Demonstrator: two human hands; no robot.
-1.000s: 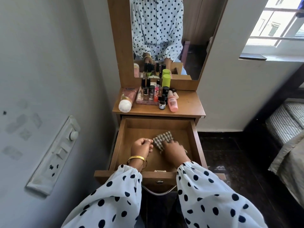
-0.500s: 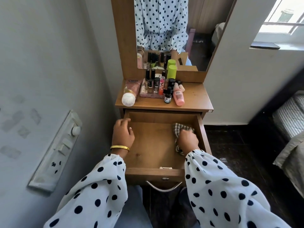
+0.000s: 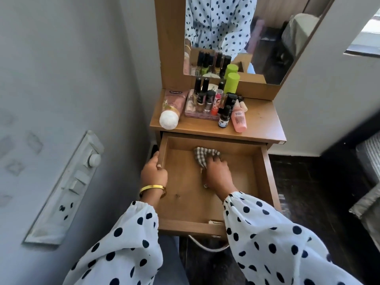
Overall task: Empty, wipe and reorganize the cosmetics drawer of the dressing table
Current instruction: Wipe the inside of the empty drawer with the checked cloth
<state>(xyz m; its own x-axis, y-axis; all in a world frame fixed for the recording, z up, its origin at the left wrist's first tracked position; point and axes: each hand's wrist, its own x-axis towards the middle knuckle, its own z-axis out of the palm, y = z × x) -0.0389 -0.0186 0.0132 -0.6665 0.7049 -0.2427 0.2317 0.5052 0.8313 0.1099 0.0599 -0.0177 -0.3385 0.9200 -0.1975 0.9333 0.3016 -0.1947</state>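
Note:
The wooden drawer (image 3: 265,177) of the dressing table is pulled out, and only a cloth lies inside it. My right hand (image 3: 218,175) presses a checked cloth (image 3: 202,154) onto the drawer floor near the back, fingers curled over it. My left hand (image 3: 154,172), with a gold bangle at the wrist, grips the drawer's left side wall. Several cosmetics stand on the tabletop (image 3: 263,124): nail polish bottles (image 3: 203,101), a green can (image 3: 231,83), a pink tube (image 3: 171,110) lying flat and a pink bottle (image 3: 238,118).
A mirror (image 3: 246,33) rises behind the tabletop. A switch panel (image 3: 67,188) sits on the grey wall at the left. A bed edge (image 3: 368,182) and dark floor lie to the right. The drawer's metal handle (image 3: 207,245) hangs at the front.
My right hand has slid the cloth from the drawer's right side toward the back middle. My left hand has stayed on the left wall, after moving there from inside the drawer.

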